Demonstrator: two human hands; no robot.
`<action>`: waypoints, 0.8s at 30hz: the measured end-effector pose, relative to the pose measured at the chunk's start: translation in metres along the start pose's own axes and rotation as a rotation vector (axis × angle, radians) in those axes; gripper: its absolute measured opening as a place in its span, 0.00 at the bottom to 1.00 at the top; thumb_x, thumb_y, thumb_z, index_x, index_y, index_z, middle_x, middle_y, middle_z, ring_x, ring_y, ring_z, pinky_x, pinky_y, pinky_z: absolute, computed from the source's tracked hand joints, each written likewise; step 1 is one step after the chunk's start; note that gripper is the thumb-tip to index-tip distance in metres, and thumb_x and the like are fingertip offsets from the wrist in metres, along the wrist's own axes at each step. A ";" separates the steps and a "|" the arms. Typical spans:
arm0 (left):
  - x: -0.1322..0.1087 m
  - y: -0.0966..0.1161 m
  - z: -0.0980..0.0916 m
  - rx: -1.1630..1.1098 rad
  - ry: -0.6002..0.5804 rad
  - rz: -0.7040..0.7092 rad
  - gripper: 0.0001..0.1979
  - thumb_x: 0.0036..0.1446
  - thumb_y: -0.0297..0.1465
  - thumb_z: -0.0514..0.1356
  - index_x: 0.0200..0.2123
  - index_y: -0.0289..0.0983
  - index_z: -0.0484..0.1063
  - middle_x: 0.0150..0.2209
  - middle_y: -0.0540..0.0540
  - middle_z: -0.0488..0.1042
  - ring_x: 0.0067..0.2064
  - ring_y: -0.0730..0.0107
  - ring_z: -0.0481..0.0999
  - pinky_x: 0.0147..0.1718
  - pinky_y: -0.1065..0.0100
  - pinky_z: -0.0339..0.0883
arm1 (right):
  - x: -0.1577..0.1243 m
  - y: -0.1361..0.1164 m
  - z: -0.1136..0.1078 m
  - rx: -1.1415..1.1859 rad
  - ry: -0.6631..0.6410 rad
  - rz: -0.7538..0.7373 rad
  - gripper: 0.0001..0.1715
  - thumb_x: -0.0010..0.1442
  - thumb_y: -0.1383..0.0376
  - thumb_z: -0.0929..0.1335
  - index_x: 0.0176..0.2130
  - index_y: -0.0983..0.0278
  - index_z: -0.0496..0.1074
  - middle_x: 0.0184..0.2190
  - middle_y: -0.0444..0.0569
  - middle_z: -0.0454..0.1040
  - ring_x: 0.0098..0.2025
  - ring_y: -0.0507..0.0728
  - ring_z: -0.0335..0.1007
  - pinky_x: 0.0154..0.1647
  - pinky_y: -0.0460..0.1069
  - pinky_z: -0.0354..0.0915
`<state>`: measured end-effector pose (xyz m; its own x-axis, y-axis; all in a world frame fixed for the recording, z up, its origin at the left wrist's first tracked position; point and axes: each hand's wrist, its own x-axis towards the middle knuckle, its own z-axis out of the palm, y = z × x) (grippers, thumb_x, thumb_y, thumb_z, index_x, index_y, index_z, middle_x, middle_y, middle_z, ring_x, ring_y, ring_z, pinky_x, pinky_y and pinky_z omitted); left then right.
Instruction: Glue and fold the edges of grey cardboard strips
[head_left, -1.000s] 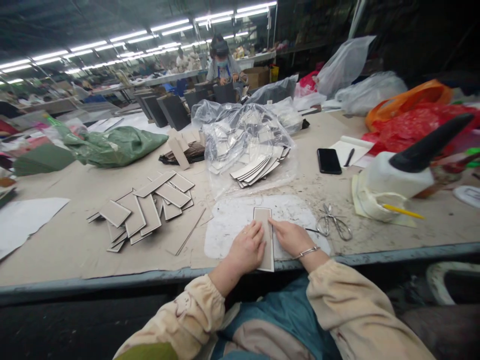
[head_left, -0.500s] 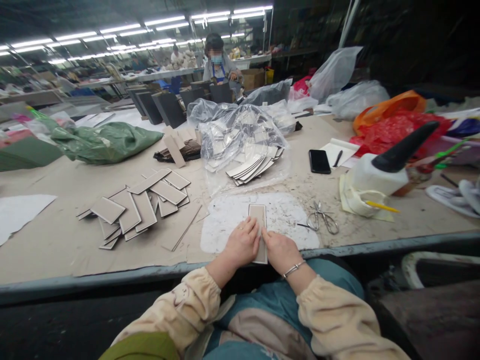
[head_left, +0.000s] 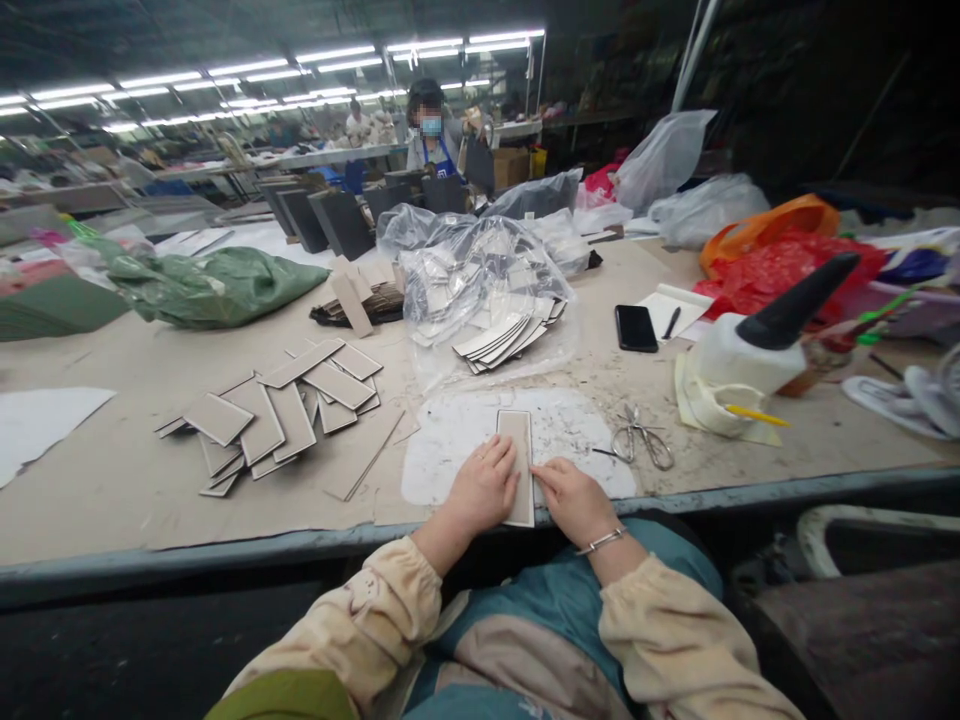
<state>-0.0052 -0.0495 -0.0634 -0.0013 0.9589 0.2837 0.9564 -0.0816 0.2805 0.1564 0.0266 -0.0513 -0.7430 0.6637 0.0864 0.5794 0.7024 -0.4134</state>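
A narrow beige rectangular panel (head_left: 516, 425) with a dark border lies lengthwise on the white sheet (head_left: 442, 430) at the table's front edge. My left hand (head_left: 486, 482) rests flat over its left and middle part, fingers stretched out and pressing it down. My right hand (head_left: 576, 498) is at the panel's right edge, its fingers drawn together and the index fingertip touching the border; the thumb is mostly hidden. Similar panels (head_left: 262, 420) lie in a loose heap to the left, and thin dark strips (head_left: 375, 455) lie between the heap and the sheet.
Scissors (head_left: 641, 440) lie right of the sheet, near a white glue bottle (head_left: 750, 355) with a black nozzle and a phone (head_left: 636, 328). A clear plastic bag (head_left: 487, 260) of panels stands ahead, a green bag (head_left: 217, 285) at left. Across the table, a masked person (head_left: 435, 150) handles a dark board.
My right hand has shifted slightly right, its fingers pulling back from the panel's surface to its edge. My left hand stays put. The person opposite has lifted a dark board.
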 end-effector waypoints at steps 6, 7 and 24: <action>0.001 0.000 -0.001 0.013 -0.023 0.022 0.20 0.58 0.28 0.51 0.54 0.30 0.64 0.58 0.36 0.64 0.61 0.55 0.59 0.59 0.54 0.57 | -0.001 -0.012 -0.001 -0.118 -0.102 -0.100 0.22 0.61 0.71 0.59 0.50 0.57 0.70 0.41 0.47 0.72 0.38 0.51 0.69 0.35 0.43 0.62; 0.001 0.000 -0.002 0.014 -0.027 0.031 0.21 0.57 0.27 0.51 0.54 0.30 0.64 0.58 0.36 0.64 0.61 0.55 0.59 0.59 0.53 0.57 | 0.000 -0.013 0.000 -0.111 -0.115 -0.102 0.22 0.61 0.71 0.59 0.51 0.56 0.69 0.41 0.47 0.72 0.37 0.52 0.69 0.34 0.44 0.62; 0.002 0.001 -0.001 -0.017 -0.006 0.020 0.21 0.56 0.25 0.52 0.54 0.32 0.64 0.57 0.38 0.65 0.61 0.56 0.59 0.59 0.54 0.58 | 0.028 0.005 -0.002 0.339 -0.004 0.466 0.11 0.52 0.59 0.65 0.24 0.62 0.70 0.17 0.41 0.72 0.24 0.51 0.69 0.27 0.45 0.58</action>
<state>-0.0045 -0.0479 -0.0612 0.0196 0.9587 0.2836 0.9511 -0.1054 0.2905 0.1391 0.0493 -0.0492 -0.4370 0.8817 -0.1775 0.7066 0.2144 -0.6744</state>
